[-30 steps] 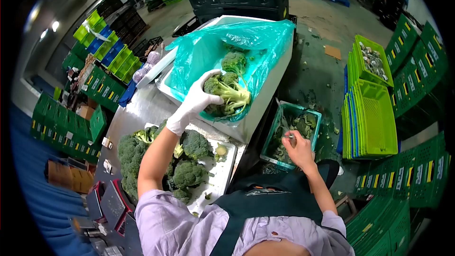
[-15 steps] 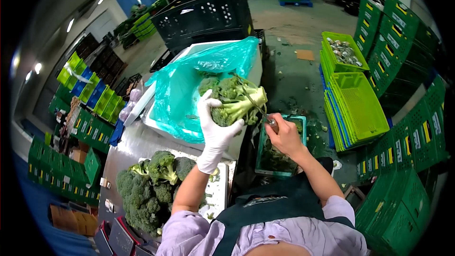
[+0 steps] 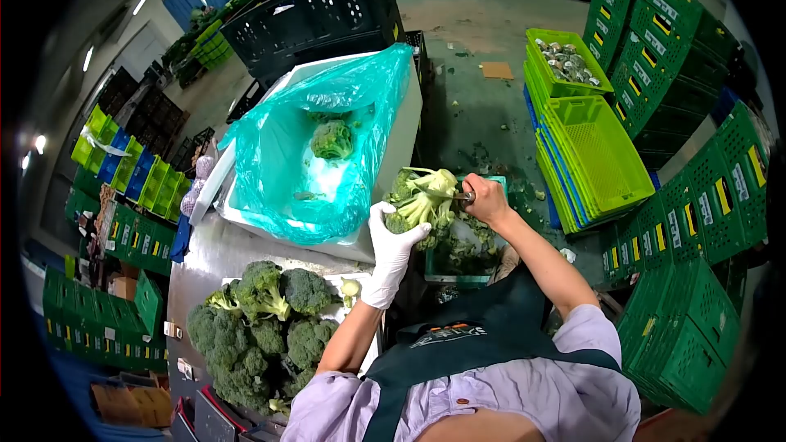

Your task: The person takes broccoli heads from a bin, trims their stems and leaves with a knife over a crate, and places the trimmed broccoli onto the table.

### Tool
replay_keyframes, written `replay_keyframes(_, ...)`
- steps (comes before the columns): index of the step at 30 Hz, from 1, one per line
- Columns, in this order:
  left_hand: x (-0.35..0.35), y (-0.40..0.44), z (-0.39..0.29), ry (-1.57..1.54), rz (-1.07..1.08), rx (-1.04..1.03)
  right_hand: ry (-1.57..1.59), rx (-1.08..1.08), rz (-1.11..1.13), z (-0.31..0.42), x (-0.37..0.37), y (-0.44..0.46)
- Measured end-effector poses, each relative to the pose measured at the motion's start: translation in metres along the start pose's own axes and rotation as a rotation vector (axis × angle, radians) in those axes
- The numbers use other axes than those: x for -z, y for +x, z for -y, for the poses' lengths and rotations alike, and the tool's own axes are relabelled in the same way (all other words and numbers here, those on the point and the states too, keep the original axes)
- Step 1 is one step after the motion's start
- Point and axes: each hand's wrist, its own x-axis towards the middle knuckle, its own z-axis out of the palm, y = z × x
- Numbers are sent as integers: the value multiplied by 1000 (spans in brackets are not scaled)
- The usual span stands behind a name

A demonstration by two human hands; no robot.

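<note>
A head of broccoli (image 3: pixel 426 200) is gripped in my left hand (image 3: pixel 391 245), which wears a white glove; its pale cut stem points to the right. My bare right hand (image 3: pixel 487 199) is closed around the handle of a knife (image 3: pixel 465 196), held against the stem end. Most of the blade is hidden. Below both hands, a teal crate (image 3: pixel 463 277) holds green trimmings. More broccoli (image 3: pixel 332 140) lies inside a white foam box (image 3: pixel 359 247) lined with a teal plastic bag (image 3: pixel 270 188). Several broccoli heads (image 3: pixel 262 336) are heaped by my left forearm.
A metal table (image 3: pixel 217 244) carries the heap and the foam box. Behind the box stands a large black crate (image 3: pixel 315 16). Lime-green crates (image 3: pixel 594 155) are stacked at right, with dark green crates (image 3: pixel 671 57) beyond them. A cardboard piece (image 3: pixel 496 70) lies on the floor.
The broccoli and both hands have moved from over the foam box toward the teal crate, nearer my body. The broccoli inside the box now shows. The camera view has shifted slightly.
</note>
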Motion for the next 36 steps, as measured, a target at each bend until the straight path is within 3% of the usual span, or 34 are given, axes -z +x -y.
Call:
replay_keyframes(1,1,1,5,0,-4,7,2,-3,7,2,-1,-4)
replay_keyframes(5,-11,4,14,647,-185,-273,-269,-492,291,26,2,-13)
replay_keyframes(9,-8,9,48,396,-114,-152,-314,-561,404,22,8,-24)
replay_keyframes(11,-3,9,51,142,-12,75,-317,-493,331,8,8,-31)
replay_keyframes(13,-4,4,43,31,73,193,-124,-241,87,-15,7,-35)
replay_keyframes(16,-17,-3,34,22,39,152,-34,-212,119,-30,3,-40)
replay_keyframes(18,-20,-2,37,376,-52,-101,-155,-328,133,-32,-12,-39)
replay_keyframes(19,-20,1,34,513,-79,-180,-283,-493,297,-20,-12,-32)
replay_keyframes(22,-18,7,50,556,-131,-154,-302,-632,569,17,-4,-14)
replay_keyframes(25,-14,5,66,585,-156,-105,-277,-701,694,29,-14,-8)
replay_keyframes(27,-6,8,78,631,-164,-75,-301,-650,639,26,-17,-13)
replay_keyframes(30,-5,9,52,-39,31,233,-279,-513,432,-14,-31,-38)
replay_keyframes(33,-8,11,80,187,-7,188,-279,-525,439,-15,-26,-36)
replay_keyframes(35,-18,4,67,530,-88,-142,-398,-584,599,-14,-23,-37)
replay_keyframes(36,-18,-1,54,667,7,-243,-476,-587,793,-28,-25,-48)
